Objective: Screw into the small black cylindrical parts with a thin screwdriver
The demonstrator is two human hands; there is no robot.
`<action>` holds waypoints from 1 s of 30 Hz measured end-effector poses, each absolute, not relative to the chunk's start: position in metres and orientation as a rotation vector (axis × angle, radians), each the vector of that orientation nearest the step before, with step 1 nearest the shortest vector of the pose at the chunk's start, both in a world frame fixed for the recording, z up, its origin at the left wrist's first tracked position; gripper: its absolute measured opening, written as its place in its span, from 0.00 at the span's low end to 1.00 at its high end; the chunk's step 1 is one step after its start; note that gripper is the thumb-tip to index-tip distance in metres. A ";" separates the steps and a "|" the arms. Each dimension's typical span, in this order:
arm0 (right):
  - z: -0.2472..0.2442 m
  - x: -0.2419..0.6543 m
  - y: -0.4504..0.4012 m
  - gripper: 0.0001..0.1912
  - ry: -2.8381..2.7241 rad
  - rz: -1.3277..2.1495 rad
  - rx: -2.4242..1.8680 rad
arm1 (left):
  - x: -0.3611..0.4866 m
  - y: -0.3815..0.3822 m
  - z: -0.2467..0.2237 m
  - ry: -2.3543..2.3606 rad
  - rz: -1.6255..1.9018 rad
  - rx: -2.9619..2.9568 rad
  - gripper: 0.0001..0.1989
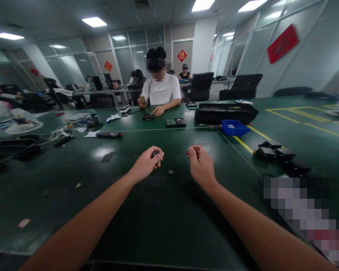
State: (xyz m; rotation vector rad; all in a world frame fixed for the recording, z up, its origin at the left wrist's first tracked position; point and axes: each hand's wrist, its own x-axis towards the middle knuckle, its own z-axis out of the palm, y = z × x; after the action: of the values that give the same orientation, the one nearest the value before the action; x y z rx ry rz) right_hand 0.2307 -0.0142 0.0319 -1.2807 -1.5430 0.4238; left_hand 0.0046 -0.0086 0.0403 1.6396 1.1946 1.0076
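Over the green table (147,226), my left hand (147,164) is closed around a small dark part (154,153), mostly hidden by the fingers. My right hand (201,165) grips the reddish handle of a screwdriver (182,155), whose thin shaft points left toward my left hand without touching it. Between and slightly below the hands, a small round metallic piece (171,172) lies on the table.
Across the table a person (162,88) works on a dark device. A circuit-board device (176,122), a black tray (227,112) and a blue bin (235,128) stand beyond my hands. Black boxes (284,153) lie right; a dark cylindrical tool (109,134) lies left.
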 end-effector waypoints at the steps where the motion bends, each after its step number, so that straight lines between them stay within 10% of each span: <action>1: 0.032 0.231 -0.014 0.16 -1.543 0.414 -1.278 | 0.005 -0.011 0.044 1.235 0.955 1.685 0.16; 16: 0.031 0.232 -0.016 0.18 -1.517 0.468 -1.250 | 0.027 -0.007 0.026 1.394 0.297 2.486 0.15; 30: 0.030 0.233 -0.014 0.17 -1.489 0.518 -1.241 | -0.058 0.012 0.040 1.348 0.994 1.224 0.15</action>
State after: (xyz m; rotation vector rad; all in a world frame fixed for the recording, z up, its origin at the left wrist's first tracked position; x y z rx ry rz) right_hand 0.2326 -0.0140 0.0302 -1.2407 -1.4894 0.5185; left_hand -0.0580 0.0117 0.0402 1.2239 1.3481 0.9939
